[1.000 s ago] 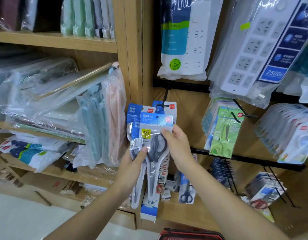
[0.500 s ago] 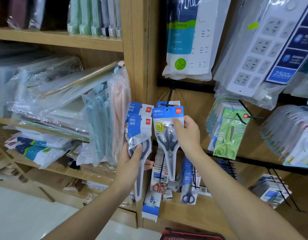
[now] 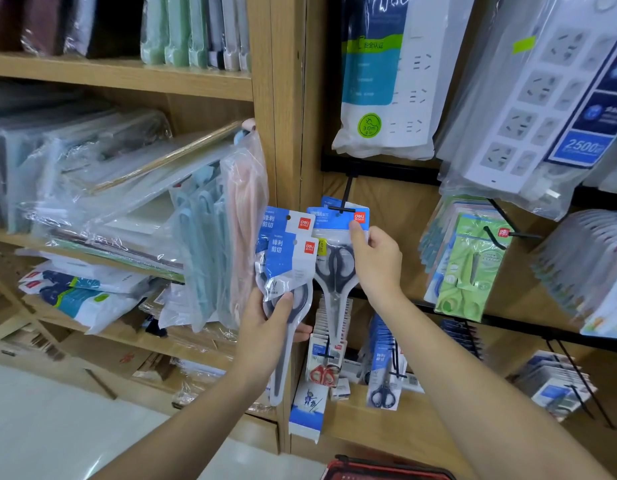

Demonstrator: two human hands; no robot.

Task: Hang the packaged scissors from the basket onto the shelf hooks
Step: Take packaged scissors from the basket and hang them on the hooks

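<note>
Bright, even light, soft shadows. Glare streaks the plastic bags [image 3: 102, 168] and power-strip packs [image 3: 386, 81]; the floor [image 3: 57, 427] is washed out pale. Shelves [image 3: 127, 76] bow toward the frame edges. The scissors packs [image 3: 289, 261] at centre are fairly sharp, the far-right packs [image 3: 584, 258] smeared

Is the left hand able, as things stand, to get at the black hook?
Probably not yet: the right hand holds a scissors pack at the tip of the black hook, blocking it, and the left hand grips two packs beside it.
</note>
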